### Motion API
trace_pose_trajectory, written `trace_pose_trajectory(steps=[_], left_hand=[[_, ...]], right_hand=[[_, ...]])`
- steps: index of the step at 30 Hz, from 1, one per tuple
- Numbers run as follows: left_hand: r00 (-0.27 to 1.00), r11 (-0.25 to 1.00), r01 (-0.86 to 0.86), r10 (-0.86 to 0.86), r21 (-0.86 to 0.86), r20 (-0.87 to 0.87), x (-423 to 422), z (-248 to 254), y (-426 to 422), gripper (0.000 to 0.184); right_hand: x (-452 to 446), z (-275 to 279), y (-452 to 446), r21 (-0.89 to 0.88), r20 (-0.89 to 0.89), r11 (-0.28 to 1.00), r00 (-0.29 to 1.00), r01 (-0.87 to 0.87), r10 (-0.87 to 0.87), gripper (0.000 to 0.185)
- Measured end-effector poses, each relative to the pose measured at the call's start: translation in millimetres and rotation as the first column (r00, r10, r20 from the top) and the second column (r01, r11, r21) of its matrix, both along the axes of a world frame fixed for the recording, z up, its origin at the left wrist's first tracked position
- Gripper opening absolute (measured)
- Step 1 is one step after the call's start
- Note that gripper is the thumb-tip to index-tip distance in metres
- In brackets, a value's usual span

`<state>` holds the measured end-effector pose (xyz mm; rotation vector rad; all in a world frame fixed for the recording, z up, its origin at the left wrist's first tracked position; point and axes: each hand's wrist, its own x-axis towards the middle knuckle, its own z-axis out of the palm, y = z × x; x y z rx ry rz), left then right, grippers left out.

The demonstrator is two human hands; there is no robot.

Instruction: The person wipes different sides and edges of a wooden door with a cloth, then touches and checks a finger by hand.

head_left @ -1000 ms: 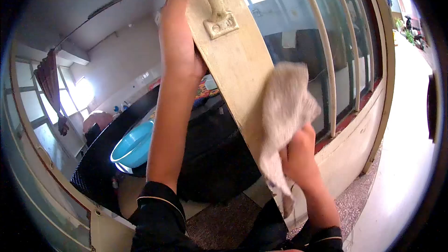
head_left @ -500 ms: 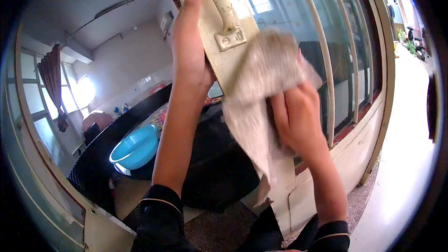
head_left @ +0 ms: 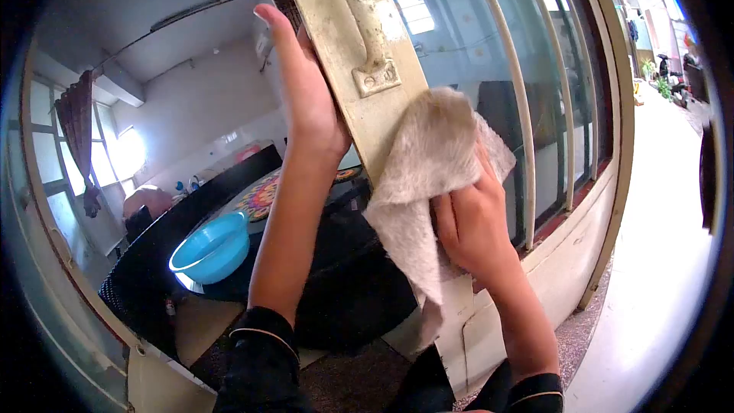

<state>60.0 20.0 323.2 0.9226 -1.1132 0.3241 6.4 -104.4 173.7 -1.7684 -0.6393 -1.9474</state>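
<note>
My right hand (head_left: 475, 222) is closed on a light grey-beige cloth (head_left: 428, 157), which drapes over the edge of a cream-painted door (head_left: 394, 118) below its handle. One corner of the cloth hangs down past my fingers. The worn metal handle (head_left: 367, 19) is fixed to the door above the cloth. My left hand (head_left: 310, 103) rests with its palm against the door's left edge, thumb stretched up and away from it. Its other fingers are mostly hidden behind the door.
Glass panes with pale vertical bars (head_left: 508, 69) fill the door's upper part. Inside the room, a light-blue basin (head_left: 212, 248) stands on a dark surface near a colourful patterned mat (head_left: 258, 197). A bright walkway (head_left: 650, 206) runs along the right.
My right hand and the cloth have shifted slightly down and left along the door. My left thumb has moved away from the door edge. The view has shifted a little.
</note>
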Motion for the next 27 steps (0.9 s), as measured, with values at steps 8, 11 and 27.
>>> trace_pose_trajectory(steps=[8, 11, 27], left_hand=[[0.978, 0.979, 0.203, -0.203, -0.009, 0.042, -4.0, -19.5, 2.6, 0.055], [0.952, 0.958, 0.286, -0.287, -0.029, -0.108, 6.7, -32.7, 4.5, 0.048], [0.748, 0.744, 0.655, -0.663, -0.13, -0.023, 50.6, -38.6, -11.3, 0.053]], right_hand=[[9.4, 19.0, 13.3, -0.028, 0.025, 0.999, 0.999, -0.041, 0.041, 0.015], [-11.4, 22.6, 36.1, -0.151, -0.069, 0.972, 0.979, 0.178, -0.189, 0.02], [-0.1, 103.4, 59.7, -0.006, 0.217, 0.838, 0.819, 0.545, -0.531, 0.031]])
